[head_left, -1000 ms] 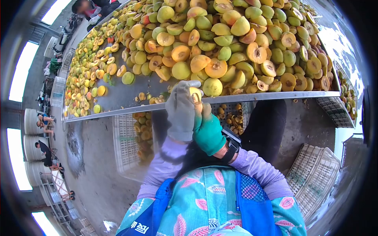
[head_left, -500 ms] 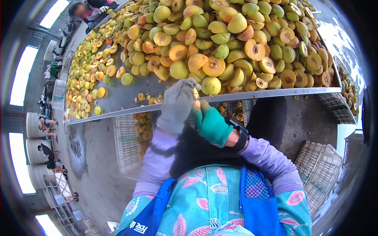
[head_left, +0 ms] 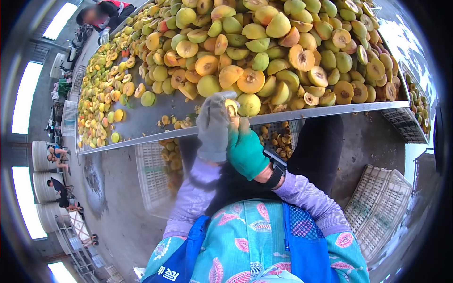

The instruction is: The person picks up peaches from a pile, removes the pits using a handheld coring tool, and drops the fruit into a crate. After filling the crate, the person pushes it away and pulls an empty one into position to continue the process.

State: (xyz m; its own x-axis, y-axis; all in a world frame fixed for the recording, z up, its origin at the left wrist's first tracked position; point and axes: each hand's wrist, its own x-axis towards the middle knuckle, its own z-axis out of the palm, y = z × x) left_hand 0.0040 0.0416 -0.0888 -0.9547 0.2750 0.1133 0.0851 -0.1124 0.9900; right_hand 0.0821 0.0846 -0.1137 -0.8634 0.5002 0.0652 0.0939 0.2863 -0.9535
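My left hand (head_left: 214, 126), in a grey glove, is closed around a cut fruit half (head_left: 231, 108) just over the metal table's front edge (head_left: 283, 115). The cut face with its brown centre shows between my two hands. My right hand (head_left: 246, 148), in a green glove with bare fingertips, presses close beside it with bent fingers; what it grips, if anything, is hidden. Behind the hands lies a big heap of halved yellow-green fruit (head_left: 278, 26), with a whole-looking round one (head_left: 249, 104) right next to the held piece.
Below the table edge stand a white crate (head_left: 153, 174) and small fruit pieces (head_left: 281, 141). Stacked crates (head_left: 380, 205) are at the right, another fruit-filled crate (head_left: 417, 111) above them. A co-worker (head_left: 106, 19) leans at the table's far left; other people sit at the left.
Both hands have turned slightly, and more of the fruit's cut face now shows. The right forearm has shifted left. The co-worker's gloved hand has moved lower and left.
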